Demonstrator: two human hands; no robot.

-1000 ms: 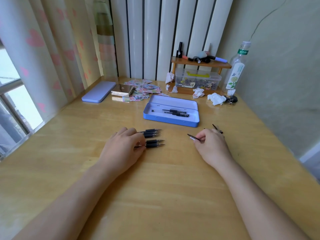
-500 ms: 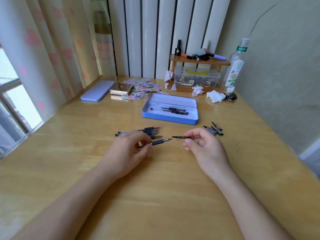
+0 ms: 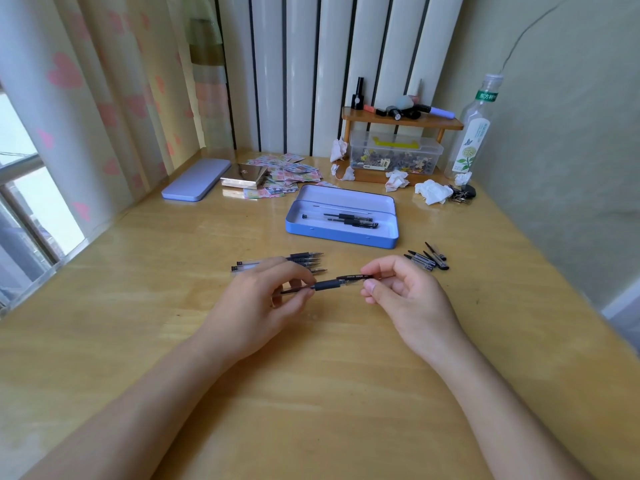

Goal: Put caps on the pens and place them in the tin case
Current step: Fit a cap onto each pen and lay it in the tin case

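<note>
My left hand grips a black-gripped pen by its barrel, just above the table. My right hand pinches a cap that sits over the pen's tip end. Several uncapped pens lie in a row just behind my left hand. Several loose caps lie to the right of my right hand. The open blue tin case stands further back, with capped pens inside it.
A closed lilac tin, a gold compact and scattered stickers lie back left. A wooden shelf over a clear plastic box, crumpled tissues and a bottle stand back right, near the wall.
My left hand lifted one pen from the row and my right hand brought a cap to it. The cap has gone from apart from the tip to over it.
</note>
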